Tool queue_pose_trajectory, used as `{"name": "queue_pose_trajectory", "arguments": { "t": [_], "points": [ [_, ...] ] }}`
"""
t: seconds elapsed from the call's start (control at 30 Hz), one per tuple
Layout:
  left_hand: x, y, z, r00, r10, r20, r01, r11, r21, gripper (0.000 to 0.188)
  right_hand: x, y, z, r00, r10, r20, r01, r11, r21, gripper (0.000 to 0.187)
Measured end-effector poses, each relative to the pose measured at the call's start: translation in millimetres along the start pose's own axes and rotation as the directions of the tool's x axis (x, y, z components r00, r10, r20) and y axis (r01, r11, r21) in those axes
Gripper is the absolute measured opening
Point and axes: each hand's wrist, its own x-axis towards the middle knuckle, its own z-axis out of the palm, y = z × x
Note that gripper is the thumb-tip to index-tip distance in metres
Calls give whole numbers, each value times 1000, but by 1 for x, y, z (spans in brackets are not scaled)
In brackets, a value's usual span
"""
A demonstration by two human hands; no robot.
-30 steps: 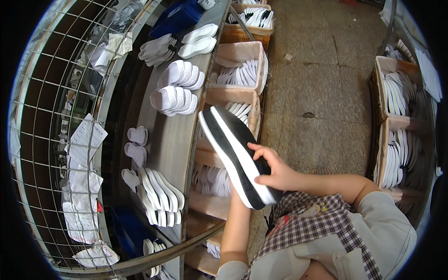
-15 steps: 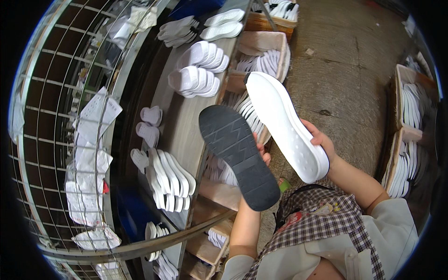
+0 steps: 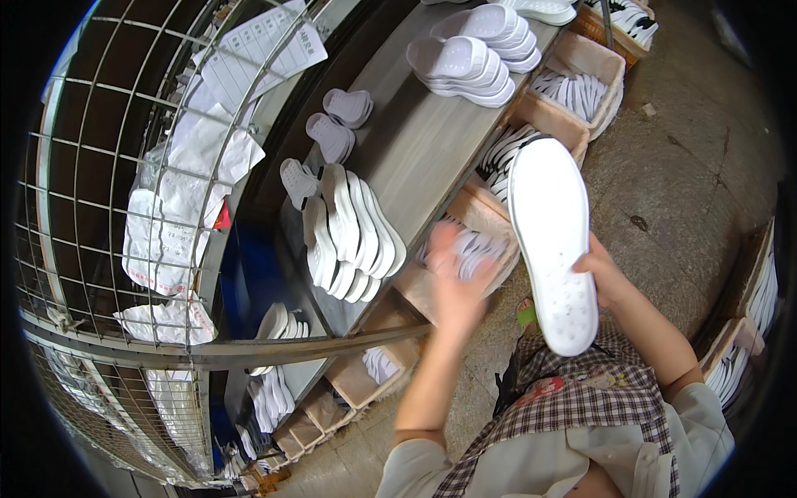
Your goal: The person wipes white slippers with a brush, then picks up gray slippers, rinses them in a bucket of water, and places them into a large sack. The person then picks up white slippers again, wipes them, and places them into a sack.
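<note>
My right hand (image 3: 604,272) grips a white shoe sole (image 3: 552,249) along its right edge, thumb on the upper face. The sole's inner side faces up, with small dimples toward the near end and a bit of black at the far tip. Whether a second sole lies beneath it cannot be seen. My left hand (image 3: 459,286) is blurred by motion, off to the left of the sole, its fingers apart with nothing visible in them. It hovers over a lined bin (image 3: 419,295) of white soles beside the shelf.
On the grey shelf (image 3: 415,158) at left stand stacked white soles (image 3: 359,228), with more soles (image 3: 469,70) farther along. Wire mesh (image 3: 108,207) with papers runs beyond it. Other lined bins (image 3: 613,79) line the shelf; more bins (image 3: 730,344) stand at right on the floor.
The black-bottomed sole has left my left hand, which now moves leftward toward the shelf side. The white sole in my right hand has turned more upright. My view has shifted left.
</note>
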Motion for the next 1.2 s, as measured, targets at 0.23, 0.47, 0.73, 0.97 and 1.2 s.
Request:
{"name": "queue_pose_trajectory", "arguments": {
  "t": [0.23, 0.47, 0.73, 0.97, 1.2],
  "points": [
    [56, -183, -194, 586, -635, -503, 284, 743, -606, 59, 25, 11, -25, 975, 157, 158, -210, 884, 419, 76],
    [89, -283, -201, 697, -613, 373, 603, 218, -768, 50, 31, 29, -28, 970, 192, 151, -242, 829, 504, 76],
    [99, -298, -207, 666, -577, 473, 680, 210, -702, 48, 41, 54, -52, 964, 157, 215, -261, 719, 644, 63],
    [106, -293, -208, 619, -669, 411, 690, 214, -692, 45, 43, 56, -53, 946, 165, 277, -312, 690, 654, 64],
    [91, -311, -215, 698, -689, 195, 557, 352, -753, 49, 22, 53, -77, 978, 175, 113, -207, 755, 622, 69]
  ]
}}
